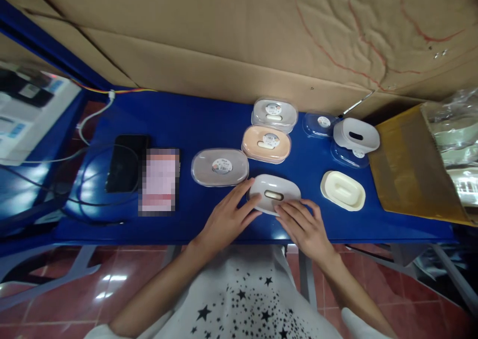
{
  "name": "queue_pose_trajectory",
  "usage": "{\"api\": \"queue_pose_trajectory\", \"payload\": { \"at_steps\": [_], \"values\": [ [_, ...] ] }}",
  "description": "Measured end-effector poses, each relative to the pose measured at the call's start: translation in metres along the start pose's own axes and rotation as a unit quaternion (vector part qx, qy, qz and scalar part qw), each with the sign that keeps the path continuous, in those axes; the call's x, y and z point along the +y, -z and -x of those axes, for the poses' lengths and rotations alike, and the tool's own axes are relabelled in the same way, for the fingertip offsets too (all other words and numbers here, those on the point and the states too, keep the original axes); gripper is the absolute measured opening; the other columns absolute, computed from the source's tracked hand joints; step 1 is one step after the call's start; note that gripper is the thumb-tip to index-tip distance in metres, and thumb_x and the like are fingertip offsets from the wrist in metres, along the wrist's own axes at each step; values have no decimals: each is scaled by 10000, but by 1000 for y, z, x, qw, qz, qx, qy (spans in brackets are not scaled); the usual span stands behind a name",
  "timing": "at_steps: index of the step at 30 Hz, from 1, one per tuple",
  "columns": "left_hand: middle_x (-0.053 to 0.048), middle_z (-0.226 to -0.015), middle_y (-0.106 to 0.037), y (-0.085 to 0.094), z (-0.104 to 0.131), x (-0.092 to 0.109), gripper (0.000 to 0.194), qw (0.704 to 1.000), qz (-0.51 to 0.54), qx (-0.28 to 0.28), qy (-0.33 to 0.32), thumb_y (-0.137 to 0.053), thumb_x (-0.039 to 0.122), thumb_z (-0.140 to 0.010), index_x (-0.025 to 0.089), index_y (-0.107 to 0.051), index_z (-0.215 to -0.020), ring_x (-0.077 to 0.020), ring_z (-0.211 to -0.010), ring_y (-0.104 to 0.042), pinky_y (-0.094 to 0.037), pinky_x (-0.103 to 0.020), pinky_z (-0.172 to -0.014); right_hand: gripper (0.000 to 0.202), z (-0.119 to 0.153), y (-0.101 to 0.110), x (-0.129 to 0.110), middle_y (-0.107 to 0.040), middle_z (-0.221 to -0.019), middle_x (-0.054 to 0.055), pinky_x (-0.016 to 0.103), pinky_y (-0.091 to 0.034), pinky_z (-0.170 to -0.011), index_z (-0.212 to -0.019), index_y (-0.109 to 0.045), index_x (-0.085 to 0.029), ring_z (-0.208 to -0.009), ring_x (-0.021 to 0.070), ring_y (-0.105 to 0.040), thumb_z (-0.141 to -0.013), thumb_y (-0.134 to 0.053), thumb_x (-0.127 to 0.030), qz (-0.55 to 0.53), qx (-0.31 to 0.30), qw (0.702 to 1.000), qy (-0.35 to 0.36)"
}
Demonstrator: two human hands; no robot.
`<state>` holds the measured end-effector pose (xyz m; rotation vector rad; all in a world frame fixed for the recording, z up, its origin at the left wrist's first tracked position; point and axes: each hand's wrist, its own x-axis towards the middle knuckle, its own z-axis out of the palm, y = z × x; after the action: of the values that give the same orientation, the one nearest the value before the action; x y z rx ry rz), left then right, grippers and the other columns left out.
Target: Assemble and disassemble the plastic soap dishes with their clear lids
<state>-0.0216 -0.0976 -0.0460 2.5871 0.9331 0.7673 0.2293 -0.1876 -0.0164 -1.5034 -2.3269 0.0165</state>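
A grey oval soap dish, with a slot through its middle showing something cream beneath, lies on the blue table in front of me. At its left end, my left hand grips it with fingers along the rim. My right hand holds its right end, fingers bent over the near edge. Just left is a grey dish under a clear lid with a round label. Behind are a peach lidded dish and another grey lidded dish. To the right lies a cream oval insert.
At the right rear are a grey slotted part and clear lids. A cardboard box with plastic-wrapped pieces borders the right. On the left lie a black phone-like object, a pixelated screen and cables. Cardboard lines the back.
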Motion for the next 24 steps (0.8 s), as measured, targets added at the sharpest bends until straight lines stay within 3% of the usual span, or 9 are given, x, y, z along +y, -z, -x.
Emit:
{"api": "queue_pose_trajectory", "payload": {
  "at_steps": [4,10,13,15,19,22,24],
  "values": [
    [-208,-1574,-577,3,0,-1,295,1000,-9,2,-28,-686,255,-1053,182,-625,-1332,-332,-1456,-602,-617,-490,-1128,605,1,-7,-6,-811,-1283,31,455,-460,-1095,-1617,-479,-295,-1216,229,-740,-1058,-637,-128,4,11,1000,3],
    [-178,-1569,-605,5,0,-3,289,997,-49,-15,-57,-715,253,-1035,184,-658,-1309,-339,-1434,-620,-617,-498,-1118,367,-5,-3,-1,-820,-1237,29,445,-473,-1100,-1426,-639,-261,-1183,209,-745,-1065,-659,-197,-14,9,1000,14],
    [-172,-1547,-625,4,0,-3,284,997,-49,-5,-53,-728,327,-1032,188,-676,-1273,-325,-1390,-654,-623,-479,-1101,333,-20,9,36,-801,-1289,48,471,-488,-1129,-1414,-651,-262,-1235,235,-728,-1082,-621,-244,-12,8,1000,5],
    [-165,-1535,-636,3,-1,-3,273,998,-50,2,-48,-728,350,-1032,198,-685,-1255,-312,-1346,-682,-627,-470,-1083,372,-37,13,73,-767,-1364,96,472,-495,-1138,-1465,-627,-227,-1317,266,-690,-1099,-560,-238,38,19,998,-46],
    [-162,-1518,-646,2,0,-3,271,998,-44,9,-49,-723,348,-1034,204,-684,-1260,-304,-1299,-699,-624,-466,-1061,532,-77,2,140,-503,-1640,274,590,-380,-1241,-1609,-463,-58,-1521,401,-507,-1124,-477,-277,119,0,986,-121],
    [-162,-1503,-654,4,1,-3,258,998,-39,15,-45,-716,340,-1038,203,-680,-1254,-304,-1290,-697,-619,-463,-1049,559,-92,-10,154,-480,-1618,353,710,-338,-1210,-1587,-470,1,-1496,473,-508,-1129,-466,-320,132,-7,982,-134],
    [-160,-1498,-656,5,1,-3,248,998,-37,16,-41,-708,336,-1043,204,-680,-1250,-304,-1291,-693,-616,-463,-1042,519,-91,-11,146,-561,-1565,308,705,-365,-1186,-1562,-533,-66,-1422,442,-580,-1126,-483,-344,131,-19,984,-121]
  ]
}}
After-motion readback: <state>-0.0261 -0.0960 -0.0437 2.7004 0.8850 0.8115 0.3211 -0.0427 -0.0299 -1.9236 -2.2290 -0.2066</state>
